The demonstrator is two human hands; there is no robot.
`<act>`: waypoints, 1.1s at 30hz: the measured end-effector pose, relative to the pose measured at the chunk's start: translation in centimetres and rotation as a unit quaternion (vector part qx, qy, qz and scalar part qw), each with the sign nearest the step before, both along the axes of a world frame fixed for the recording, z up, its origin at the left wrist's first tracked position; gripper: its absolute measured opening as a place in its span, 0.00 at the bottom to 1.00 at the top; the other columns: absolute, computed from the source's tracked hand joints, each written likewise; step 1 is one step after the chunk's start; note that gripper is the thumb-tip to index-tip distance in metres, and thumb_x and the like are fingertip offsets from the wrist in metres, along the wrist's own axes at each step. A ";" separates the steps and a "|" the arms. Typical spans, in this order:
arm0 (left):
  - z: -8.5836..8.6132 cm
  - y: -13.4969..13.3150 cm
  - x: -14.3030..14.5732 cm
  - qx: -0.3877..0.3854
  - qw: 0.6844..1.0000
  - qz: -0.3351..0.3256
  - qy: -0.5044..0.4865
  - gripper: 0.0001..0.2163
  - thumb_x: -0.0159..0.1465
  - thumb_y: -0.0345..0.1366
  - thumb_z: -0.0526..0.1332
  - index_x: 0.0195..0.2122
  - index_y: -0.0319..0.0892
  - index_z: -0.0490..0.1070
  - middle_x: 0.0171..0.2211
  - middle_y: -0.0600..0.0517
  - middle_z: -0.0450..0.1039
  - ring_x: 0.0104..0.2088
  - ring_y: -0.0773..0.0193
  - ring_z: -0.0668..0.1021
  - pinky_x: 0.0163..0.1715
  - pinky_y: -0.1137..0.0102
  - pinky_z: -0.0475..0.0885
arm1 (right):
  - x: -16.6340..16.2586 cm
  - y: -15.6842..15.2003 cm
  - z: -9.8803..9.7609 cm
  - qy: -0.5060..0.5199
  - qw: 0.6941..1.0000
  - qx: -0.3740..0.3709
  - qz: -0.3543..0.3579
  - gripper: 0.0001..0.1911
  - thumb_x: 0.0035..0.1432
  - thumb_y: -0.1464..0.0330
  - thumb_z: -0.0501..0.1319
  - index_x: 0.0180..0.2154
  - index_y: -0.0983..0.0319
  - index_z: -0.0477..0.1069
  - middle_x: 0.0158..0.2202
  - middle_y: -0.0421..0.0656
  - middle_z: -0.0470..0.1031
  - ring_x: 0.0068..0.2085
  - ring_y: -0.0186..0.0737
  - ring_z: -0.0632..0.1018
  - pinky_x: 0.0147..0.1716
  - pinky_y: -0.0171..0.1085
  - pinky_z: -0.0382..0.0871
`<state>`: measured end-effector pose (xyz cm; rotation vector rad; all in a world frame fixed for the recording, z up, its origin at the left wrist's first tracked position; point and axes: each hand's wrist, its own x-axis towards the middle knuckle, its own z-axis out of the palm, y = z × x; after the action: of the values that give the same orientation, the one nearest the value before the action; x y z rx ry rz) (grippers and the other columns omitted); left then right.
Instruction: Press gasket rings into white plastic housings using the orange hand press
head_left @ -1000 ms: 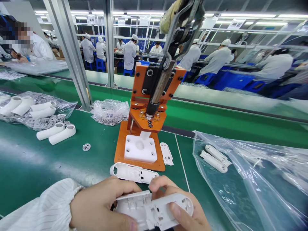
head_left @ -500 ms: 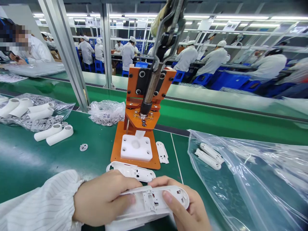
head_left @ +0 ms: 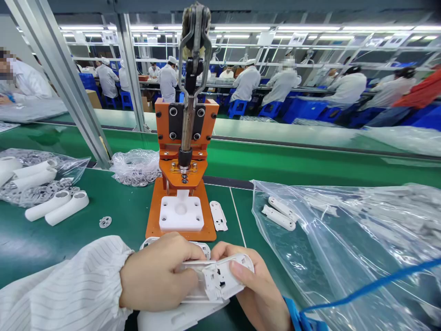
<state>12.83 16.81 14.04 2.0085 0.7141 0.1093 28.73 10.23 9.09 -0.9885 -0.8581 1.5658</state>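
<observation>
My left hand [head_left: 156, 276] is closed around a long white plastic shell [head_left: 198, 296] low in the middle of the head view. My right hand [head_left: 260, 287] pinches a shorter white plastic plate [head_left: 225, 280] with small cut-outs, thumb on top. The plate sits at a slight angle over the shell's right end; whether they are joined I cannot tell. Under both lies another smooth white shell piece [head_left: 179, 318]. Just beyond my hands, a further white shell [head_left: 206, 248] is mostly covered by my left hand.
An orange toggle press [head_left: 184, 170] with a white block [head_left: 181, 223] stands ahead; a white plate [head_left: 218, 216] lies beside it. At left are white tubes [head_left: 67, 209], a metal disc [head_left: 105, 222] and bagged parts [head_left: 136, 168]. Clear plastic bags [head_left: 310, 257] spread right. A blue cord [head_left: 372, 282] crosses there.
The view has turned right, so the press appears further left. The plate in my right hand now lies more askew to the shell. A blue wristband and cord have come into view.
</observation>
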 end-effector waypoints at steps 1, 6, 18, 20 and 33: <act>0.1 0.0 -0.1 -0.002 1.000 0.003 -0.008 0.05 0.51 0.29 0.48 0.21 0.40 0.60 0.18 0.57 0.58 0.20 0.70 0.62 0.18 0.76 0.54 | 0.0 0.0 0.1 0.000 1.000 -0.005 0.005 0.16 0.45 0.57 0.61 0.24 0.66 0.68 0.19 0.39 0.60 0.20 0.31 0.58 0.19 0.31 0.47; 0.2 0.3 -0.1 0.012 1.000 -0.002 0.017 0.07 0.53 0.34 0.51 0.20 0.40 0.59 0.17 0.57 0.58 0.18 0.71 0.61 0.17 0.75 0.53 | 0.5 0.1 0.1 -0.122 0.992 0.040 -0.013 0.17 0.48 0.56 0.59 0.25 0.65 0.70 0.23 0.42 0.65 0.22 0.33 0.61 0.19 0.32 0.51; 0.0 0.9 0.0 -0.016 1.000 0.013 0.017 0.10 0.57 0.38 0.51 0.21 0.40 0.61 0.18 0.57 0.58 0.19 0.71 0.61 0.18 0.76 0.54 | 0.3 0.0 0.8 0.060 0.997 -0.034 -0.035 0.13 0.44 0.60 0.63 0.29 0.64 0.72 0.24 0.41 0.66 0.21 0.32 0.64 0.19 0.30 0.57; 0.3 1.1 -0.1 -0.022 1.000 0.021 -0.006 0.10 0.56 0.38 0.51 0.22 0.39 0.62 0.19 0.57 0.60 0.20 0.71 0.62 0.19 0.77 0.56 | 0.4 0.2 1.1 0.095 0.994 -0.042 -0.041 0.13 0.44 0.61 0.63 0.29 0.64 0.71 0.18 0.39 0.63 0.19 0.30 0.62 0.18 0.28 0.56; 0.4 0.7 -0.6 -0.007 1.000 -0.016 -0.012 0.01 0.47 0.31 0.55 0.22 0.40 0.63 0.17 0.58 0.61 0.18 0.72 0.63 0.16 0.78 0.55 | -0.2 0.1 0.7 0.070 0.997 -0.022 -0.016 0.12 0.47 0.62 0.63 0.26 0.65 0.70 0.20 0.38 0.63 0.17 0.25 0.62 0.17 0.26 0.55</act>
<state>12.25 17.52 14.41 2.0013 0.6645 0.1087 28.55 10.34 9.76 -0.9072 -0.7103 1.6124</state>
